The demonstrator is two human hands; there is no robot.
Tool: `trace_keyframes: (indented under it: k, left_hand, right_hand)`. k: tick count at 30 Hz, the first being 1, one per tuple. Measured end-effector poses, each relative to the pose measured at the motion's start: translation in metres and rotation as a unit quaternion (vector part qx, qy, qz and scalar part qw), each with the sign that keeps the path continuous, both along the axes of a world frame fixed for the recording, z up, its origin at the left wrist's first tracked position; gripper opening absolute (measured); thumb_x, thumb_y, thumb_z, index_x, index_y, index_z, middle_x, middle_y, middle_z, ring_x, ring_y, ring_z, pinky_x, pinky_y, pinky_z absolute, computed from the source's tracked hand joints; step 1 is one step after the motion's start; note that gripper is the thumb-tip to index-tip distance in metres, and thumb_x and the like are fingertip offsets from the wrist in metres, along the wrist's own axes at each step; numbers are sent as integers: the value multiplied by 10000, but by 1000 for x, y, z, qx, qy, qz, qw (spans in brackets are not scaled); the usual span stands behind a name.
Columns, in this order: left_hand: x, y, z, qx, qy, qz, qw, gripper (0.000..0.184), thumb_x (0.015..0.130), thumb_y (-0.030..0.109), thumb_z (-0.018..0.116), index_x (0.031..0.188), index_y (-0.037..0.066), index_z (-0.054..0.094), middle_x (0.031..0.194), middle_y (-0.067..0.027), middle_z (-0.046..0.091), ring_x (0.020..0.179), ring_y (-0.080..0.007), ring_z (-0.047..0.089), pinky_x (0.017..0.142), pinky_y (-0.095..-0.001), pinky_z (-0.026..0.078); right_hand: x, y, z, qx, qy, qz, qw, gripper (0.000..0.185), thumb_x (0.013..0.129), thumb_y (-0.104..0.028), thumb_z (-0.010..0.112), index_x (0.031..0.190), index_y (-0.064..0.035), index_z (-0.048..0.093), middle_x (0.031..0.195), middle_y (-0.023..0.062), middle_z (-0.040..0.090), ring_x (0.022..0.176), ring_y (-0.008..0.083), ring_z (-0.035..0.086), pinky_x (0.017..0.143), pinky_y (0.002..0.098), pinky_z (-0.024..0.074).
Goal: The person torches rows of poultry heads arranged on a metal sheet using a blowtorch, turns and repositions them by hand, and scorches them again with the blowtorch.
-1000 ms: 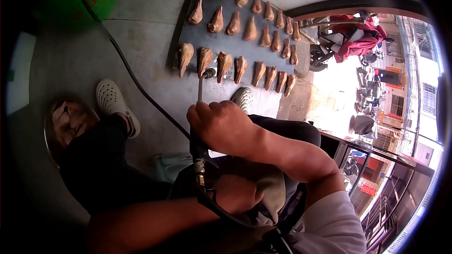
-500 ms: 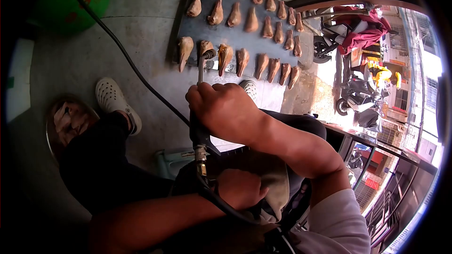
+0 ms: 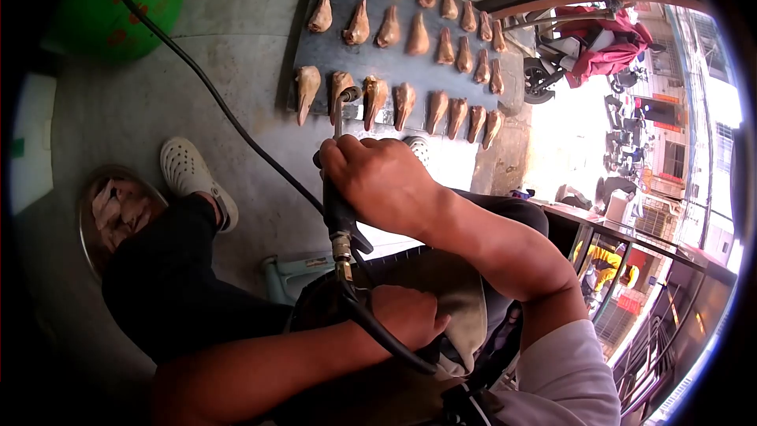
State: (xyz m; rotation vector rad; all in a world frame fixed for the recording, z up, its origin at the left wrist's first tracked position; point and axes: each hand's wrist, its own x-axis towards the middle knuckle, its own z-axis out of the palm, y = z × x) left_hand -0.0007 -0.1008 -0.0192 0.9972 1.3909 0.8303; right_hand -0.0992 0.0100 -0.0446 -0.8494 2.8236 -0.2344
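Observation:
My right hand is wrapped round the black handle of a gas torch. The torch's thin metal pipe points away from me, and its round nozzle is over a piece of meat in the nearest row. Beside that piece lies a browner, glossy one. These shank-shaped pieces, tapering at one end, lie in rows on a dark metal sheet. A black hose joins the torch at a brass and steel coupling. Low over my lap is my left hand; its fingers are mostly hidden.
A metal bowl of pale meat pieces stands by my left shoe. At the upper left is a green rounded container, with the black hose crossing the floor. Motorbikes and a person in yellow are outside.
The person in yellow outside has moved down the view on the right. My view has shifted slightly. The torch nozzle stays over the same piece, and my right hand keeps its grip.

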Motion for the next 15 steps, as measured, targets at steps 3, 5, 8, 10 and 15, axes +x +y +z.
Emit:
trace_keyframes:
  k: [3,5,8,10,15]
  left_hand:
    - [-1,1,0,-3,-4,0,1000,484,964,442,482,875,19,700,862,-207,710,773,-386,688,736,-485,554]
    - [-1,2,-1,-6,-5,-1,1000,483,964,442,483,876,20,699,862,-211,708,773,-389,687,736,-486,554]
    - [6,3,-5,-2,6,14,1000,465,954,434,507,844,23,695,820,-200,705,748,-379,690,695,-485,552]
    - [9,2,-5,15,26,43,999,438,935,413,553,777,28,689,735,-176,702,703,-352,702,619,-478,550]
    - [8,5,-6,11,31,22,999,446,947,421,536,813,23,689,747,-180,707,701,-356,705,623,-485,556]
  right_hand:
    - [2,2,1,-1,-1,-1,1000,149,878,-144,587,943,-17,541,781,89,534,663,247,624,552,358,522]
    - [2,4,4,3,1,-9,1000,146,872,-139,584,940,-16,542,783,89,534,665,247,624,554,357,524]
    - [4,8,2,1,2,-9,1000,141,860,-127,580,937,-15,543,784,87,534,665,244,623,555,356,525]
    - [5,10,2,-3,4,-8,1000,139,851,-119,578,936,-14,543,785,85,535,665,241,623,555,354,525]
    - [8,12,8,-11,16,-24,1000,138,820,-102,576,920,-15,536,785,85,536,670,239,626,553,350,524]
